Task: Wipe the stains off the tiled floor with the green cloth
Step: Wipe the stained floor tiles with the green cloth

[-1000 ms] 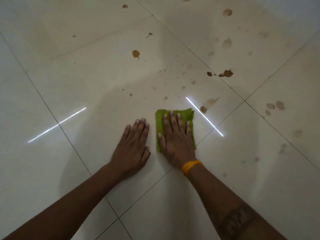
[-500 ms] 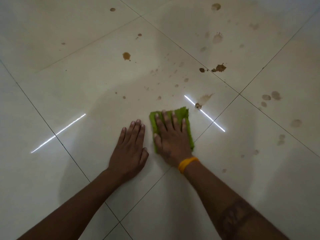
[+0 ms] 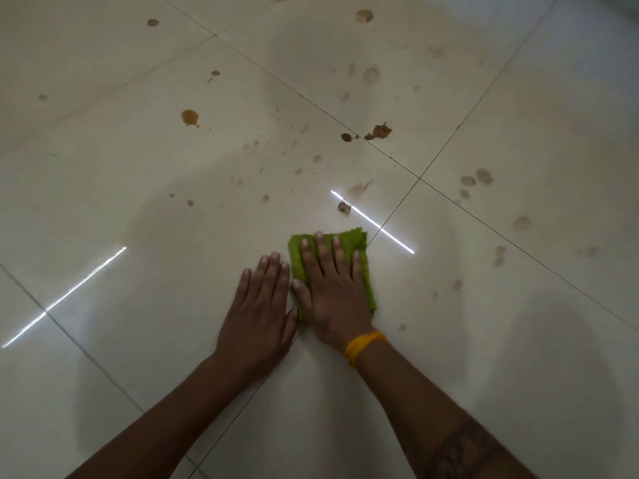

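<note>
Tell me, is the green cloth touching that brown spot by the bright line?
Apart. The head view shows bare tile between the green cloth and the brown spot.

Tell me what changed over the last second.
The right hand, pressing flat on the green fabric cloth, slid it rightward until its far corner neared the dark grout line. The left hand shifted right too, closing up beside it. Nothing was gripped or released. The brown stains on the pale tiled floor remain, and both hands stay flat.
</note>
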